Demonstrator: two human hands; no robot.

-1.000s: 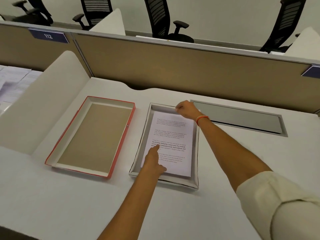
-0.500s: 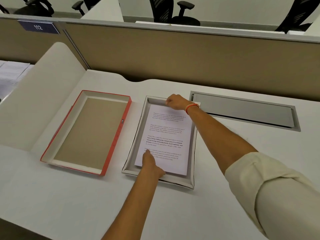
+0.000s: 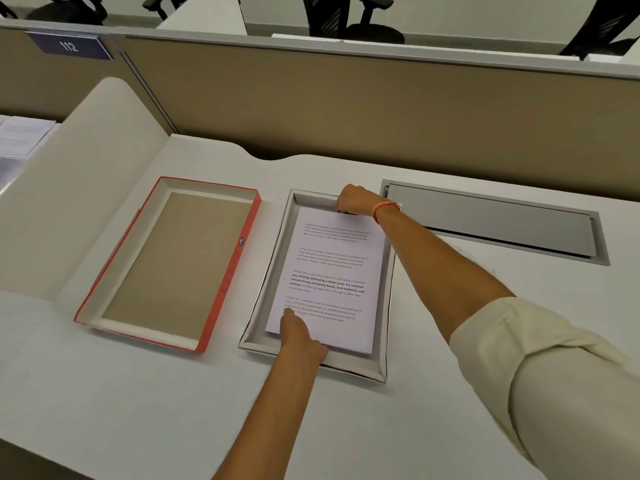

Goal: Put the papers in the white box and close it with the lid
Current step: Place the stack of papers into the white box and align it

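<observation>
Left hand (image 3: 300, 336): fingers extended and held close together, pressing flat on the near left corner of the printed papers (image 3: 329, 278). Right hand (image 3: 355, 199): fingers curled under at the far edge of the stack; whether they pinch the sheets or merely push against them cannot be told, since the knuckles hide the tips. An orange band (image 3: 382, 208) circles the right wrist, and a cream sleeve (image 3: 540, 375) is rolled above the elbow. The papers lie face up inside the white box (image 3: 381, 372), roughly centred, their edges apart from its walls on the left and right. Just beside the box, to its left and not touching it, lies the lid (image 3: 228, 275), open side up, showing orange-red outer walls and a brown board interior. Progress, as judged from this arrangement: the papers are in the box and appear to be receiving a final squaring; still to do are releasing the stack, picking up the lid, turning it over and seating it on the box. Surface: a white desk (image 3: 104, 410) with a grey cable hatch (image 3: 491, 223) set flush to the right of the box, and a curved white side divider (image 3: 86, 168) at left, beyond which more printed sheets (image 3: 20, 136) lie. Room: a beige partition (image 3: 346, 109) bearing a plate numbered 112 (image 3: 69, 46); behind it, black office chairs (image 3: 349, 19).
</observation>
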